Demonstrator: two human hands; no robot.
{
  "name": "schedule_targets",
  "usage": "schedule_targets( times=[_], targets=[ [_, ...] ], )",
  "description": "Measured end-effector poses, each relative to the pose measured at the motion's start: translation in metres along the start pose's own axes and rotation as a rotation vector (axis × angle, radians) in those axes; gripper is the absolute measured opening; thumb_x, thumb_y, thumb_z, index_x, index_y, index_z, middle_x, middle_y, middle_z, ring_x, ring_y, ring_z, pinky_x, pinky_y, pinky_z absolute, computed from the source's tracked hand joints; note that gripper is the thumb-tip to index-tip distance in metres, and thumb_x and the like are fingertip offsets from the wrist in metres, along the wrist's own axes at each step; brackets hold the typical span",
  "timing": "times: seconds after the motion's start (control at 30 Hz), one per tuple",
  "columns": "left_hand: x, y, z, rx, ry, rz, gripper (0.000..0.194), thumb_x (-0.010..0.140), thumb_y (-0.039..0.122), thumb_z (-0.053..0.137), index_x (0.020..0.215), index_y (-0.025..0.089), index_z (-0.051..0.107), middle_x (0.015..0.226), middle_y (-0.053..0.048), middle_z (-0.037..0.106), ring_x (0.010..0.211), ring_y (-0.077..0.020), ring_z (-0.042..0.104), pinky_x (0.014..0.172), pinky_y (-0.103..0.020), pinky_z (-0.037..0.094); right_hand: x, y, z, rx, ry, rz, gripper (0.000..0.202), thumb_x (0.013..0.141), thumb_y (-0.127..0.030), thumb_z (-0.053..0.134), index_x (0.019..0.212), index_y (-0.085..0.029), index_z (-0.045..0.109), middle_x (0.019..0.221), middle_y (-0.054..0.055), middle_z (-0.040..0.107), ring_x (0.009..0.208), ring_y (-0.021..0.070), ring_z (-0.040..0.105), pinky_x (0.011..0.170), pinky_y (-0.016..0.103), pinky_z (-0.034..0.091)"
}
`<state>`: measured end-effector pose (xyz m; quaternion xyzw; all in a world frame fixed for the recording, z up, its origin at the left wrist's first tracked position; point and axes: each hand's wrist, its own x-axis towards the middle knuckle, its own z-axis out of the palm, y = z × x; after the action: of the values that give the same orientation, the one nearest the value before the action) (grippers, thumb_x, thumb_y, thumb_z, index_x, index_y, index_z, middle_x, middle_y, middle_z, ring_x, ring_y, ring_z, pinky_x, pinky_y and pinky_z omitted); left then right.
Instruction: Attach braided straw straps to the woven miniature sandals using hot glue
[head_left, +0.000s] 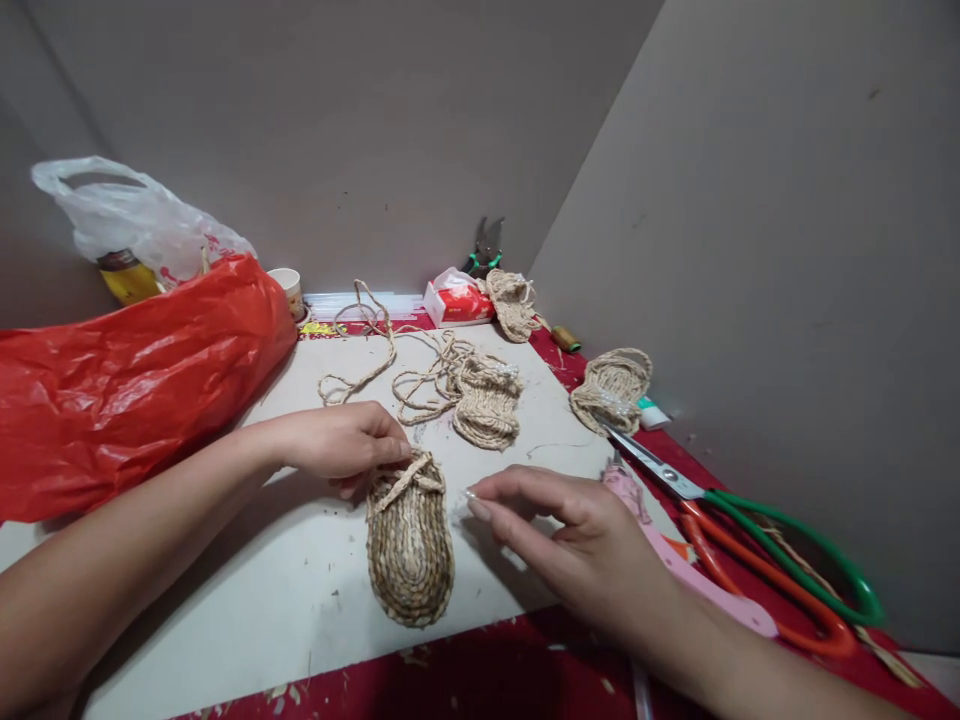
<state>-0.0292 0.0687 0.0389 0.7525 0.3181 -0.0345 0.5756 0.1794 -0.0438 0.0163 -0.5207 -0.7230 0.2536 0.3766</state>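
Note:
A small woven straw slipper (pixel 411 560) with crossed straps at its top end is at the front middle, over the white board (pixel 330 620). My left hand (pixel 356 445) is closed on the slipper's upper left edge, its fingertips at the strap. To the right of the slipper, apart from it, my right hand (pixel 555 525) pinches a tiny shiny bead (pixel 470 494) between thumb and forefinger. Behind the hands sits another woven slipper (pixel 487 402) with beads along its top, beside loose braided straw cord (pixel 427 385).
Large scissors (pixel 686 485) and a pink-handled tool (pixel 697 575) are at the right, near another woven slipper (pixel 615 388). A red bag (pixel 157 370) fills the left. Farther back are a paper cup (pixel 287 290), a tissue pack (pixel 459 300), pliers (pixel 485 250) and another woven piece (pixel 512 303).

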Motion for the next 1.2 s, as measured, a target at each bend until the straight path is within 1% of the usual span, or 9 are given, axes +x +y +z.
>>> schedule_targets(
  times=[0.17, 0.3, 0.4, 0.5, 0.63, 0.73, 0.87, 1.0, 1.2],
  targets=[
    [0.005, -0.009, -0.002, -0.056, -0.112, 0.071, 0.034, 0.088, 0.031, 0.047, 0.056, 0.021, 0.051, 0.035, 0.005, 0.039, 0.028, -0.0075, 0.032, 0.03, -0.017, 0.024, 0.012, -0.006, 0.01, -0.058, -0.032, -0.059, 0.012, 0.083, -0.016, 0.057, 0.074, -0.018, 0.066, 0.066, 0.0, 0.068, 0.058, 0.0118, 0.061, 0.056, 0.021, 0.048],
    [0.009, -0.013, 0.0, -0.13, -0.171, 0.077, 0.03, 0.086, 0.029, 0.049, 0.057, 0.021, 0.052, 0.035, 0.006, 0.038, 0.027, -0.008, 0.033, 0.03, -0.017, 0.027, 0.023, -0.003, 0.021, -0.107, -0.056, -0.166, 0.012, 0.084, -0.016, 0.057, 0.077, -0.018, 0.066, 0.069, 0.001, 0.069, 0.06, 0.0124, 0.062, 0.059, 0.023, 0.049],
    [0.012, -0.015, 0.001, -0.186, -0.17, 0.044, 0.027, 0.083, 0.028, 0.053, 0.057, 0.021, 0.053, 0.036, 0.005, 0.042, 0.027, -0.009, 0.035, 0.029, -0.018, 0.028, 0.027, 0.0, 0.025, -0.171, -0.092, -0.229, 0.013, 0.086, -0.016, 0.055, 0.079, -0.017, 0.066, 0.071, 0.003, 0.069, 0.063, 0.0132, 0.062, 0.059, 0.023, 0.049],
    [0.014, -0.018, 0.001, -0.19, -0.161, 0.017, 0.026, 0.082, 0.028, 0.053, 0.057, 0.021, 0.053, 0.036, 0.004, 0.042, 0.028, -0.0095, 0.036, 0.03, -0.019, 0.03, 0.028, 0.002, 0.025, -0.233, -0.125, -0.257, 0.012, 0.087, -0.015, 0.054, 0.081, -0.017, 0.065, 0.073, 0.004, 0.068, 0.064, 0.0138, 0.062, 0.06, 0.024, 0.048],
    [0.017, -0.022, 0.002, -0.223, -0.156, 0.037, 0.026, 0.082, 0.028, 0.053, 0.057, 0.021, 0.054, 0.039, 0.004, 0.042, 0.029, -0.0087, 0.037, 0.03, -0.019, 0.03, 0.029, 0.006, 0.023, -0.307, -0.192, -0.287, 0.015, 0.089, -0.015, 0.052, 0.082, -0.016, 0.065, 0.074, 0.005, 0.068, 0.067, 0.0151, 0.062, 0.062, 0.024, 0.048],
    [0.017, -0.022, 0.002, -0.257, -0.137, 0.029, 0.026, 0.08, 0.025, 0.054, 0.054, 0.02, 0.055, 0.039, 0.003, 0.044, 0.029, -0.0083, 0.037, 0.03, -0.019, 0.029, 0.03, 0.006, 0.02, -0.37, -0.254, -0.316, 0.019, 0.091, -0.016, 0.049, 0.083, -0.015, 0.066, 0.075, 0.007, 0.068, 0.068, 0.0161, 0.063, 0.063, 0.025, 0.047],
    [0.018, -0.024, 0.002, -0.289, -0.144, 0.063, 0.027, 0.079, 0.023, 0.054, 0.052, 0.02, 0.056, 0.036, 0.004, 0.043, 0.027, -0.008, 0.034, 0.029, -0.019, 0.028, 0.033, 0.005, 0.018, -0.479, -0.272, -0.361, 0.025, 0.092, -0.017, 0.045, 0.078, -0.015, 0.066, 0.071, 0.007, 0.066, 0.064, 0.0164, 0.06, 0.061, 0.026, 0.045],
    [0.021, -0.026, 0.001, -0.31, -0.188, 0.094, 0.031, 0.083, 0.029, 0.05, 0.054, 0.02, 0.057, 0.031, 0.003, 0.043, 0.025, -0.0087, 0.036, 0.032, -0.022, 0.035, 0.035, 0.002, 0.017, -0.566, -0.296, -0.392, 0.026, 0.092, -0.016, 0.044, 0.076, -0.016, 0.065, 0.068, 0.006, 0.064, 0.061, 0.0158, 0.057, 0.058, 0.026, 0.041],
    [0.021, -0.02, -0.002, -0.225, -0.196, -0.047, 0.024, 0.079, 0.023, 0.047, 0.058, 0.015, 0.055, 0.033, 0.003, 0.048, 0.029, -0.0095, 0.045, 0.039, -0.021, 0.042, 0.036, -0.002, 0.017, -0.672, -0.343, -0.389, 0.021, 0.088, -0.015, 0.049, 0.071, -0.017, 0.062, 0.064, 0.002, 0.059, 0.056, 0.0141, 0.053, 0.054, 0.026, 0.036]
  ],
)
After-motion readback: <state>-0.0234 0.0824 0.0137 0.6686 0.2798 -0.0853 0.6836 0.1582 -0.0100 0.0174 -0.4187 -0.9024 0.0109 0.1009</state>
